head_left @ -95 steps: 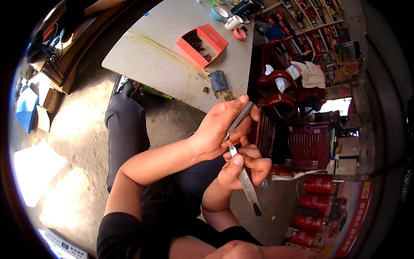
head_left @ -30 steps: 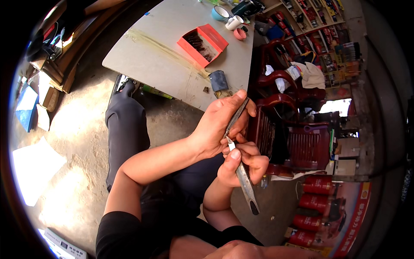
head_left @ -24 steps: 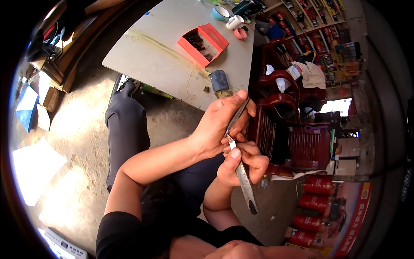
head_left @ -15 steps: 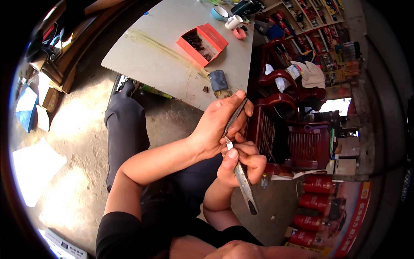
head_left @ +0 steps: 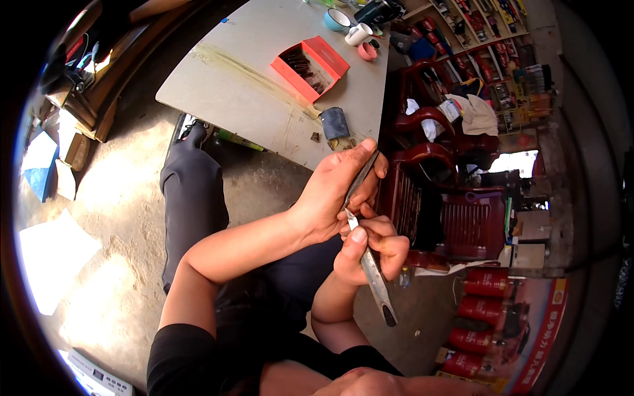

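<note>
My left hand (head_left: 330, 188) is closed around a slender dark piece (head_left: 361, 175), its thumb pressed along the upper end. My right hand (head_left: 380, 254) grips a metal carving knife (head_left: 374, 277) with a narrow pointed tip and a long, worn grey body. The knife's tip meets or nearly meets the lower end of the dark piece; contact is too small to tell. Fingers hide part of both things. Beyond my left hand, a dark grey block (head_left: 334, 123) lies near the table's corner, with a small brown scrap (head_left: 314, 136) beside it.
On the pale table (head_left: 244, 66) stands an open red box (head_left: 294, 69) holding several dark brown pieces. A white mug (head_left: 358, 33), a blue bowl (head_left: 336, 20) and a pink cup (head_left: 367, 51) are farther back. Dark red wooden chairs (head_left: 469, 224) and stocked shelves (head_left: 489, 59) stand to the right.
The knife's rear end and my right thumb have shifted slightly to the right. My left hand and the dark piece stay almost in place.
</note>
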Tool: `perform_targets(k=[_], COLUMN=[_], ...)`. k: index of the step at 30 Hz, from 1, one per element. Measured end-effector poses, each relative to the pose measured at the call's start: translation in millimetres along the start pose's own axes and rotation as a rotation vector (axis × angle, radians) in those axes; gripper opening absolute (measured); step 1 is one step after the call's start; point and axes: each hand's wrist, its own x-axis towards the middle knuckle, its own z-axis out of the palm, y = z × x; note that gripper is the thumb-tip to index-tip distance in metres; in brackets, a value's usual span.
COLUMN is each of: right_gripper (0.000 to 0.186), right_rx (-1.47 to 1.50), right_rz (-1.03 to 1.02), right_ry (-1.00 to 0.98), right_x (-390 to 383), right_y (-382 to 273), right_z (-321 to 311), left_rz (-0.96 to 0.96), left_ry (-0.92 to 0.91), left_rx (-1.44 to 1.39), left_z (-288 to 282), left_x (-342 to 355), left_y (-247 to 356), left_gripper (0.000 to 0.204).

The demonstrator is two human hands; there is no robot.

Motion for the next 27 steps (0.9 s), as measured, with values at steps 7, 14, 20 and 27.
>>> perform_targets(k=[7, 14, 20, 27], right_gripper=[0.027, 0.026, 0.029, 0.029], right_rx=[0.026, 0.03, 0.074, 0.05], right_rz=[0.005, -0.029, 0.061, 0.072], right_ry=[0.057, -0.006, 0.025, 0.106], right_x=[-1.0, -0.2, 1.0, 1.0], right_y=[0.3, 3.4, -4.3, -5.4], right_z=[5.4, 1.6, 1.7, 5.0], left_rz=[0.004, 0.006, 0.01, -0.036], left_ry=[-0.012, -0.005, -0.007, -0.032], left_rx=[0.013, 0.015, 0.038, -0.009], left_z=[1.6, -1.0, 2.2, 1.0], left_x=[0.3, 0.8, -2.1, -1.3], left_y=[0.8, 2.1, 3.6, -0.1], left_gripper=[0.039, 0.039, 0.039, 0.038])
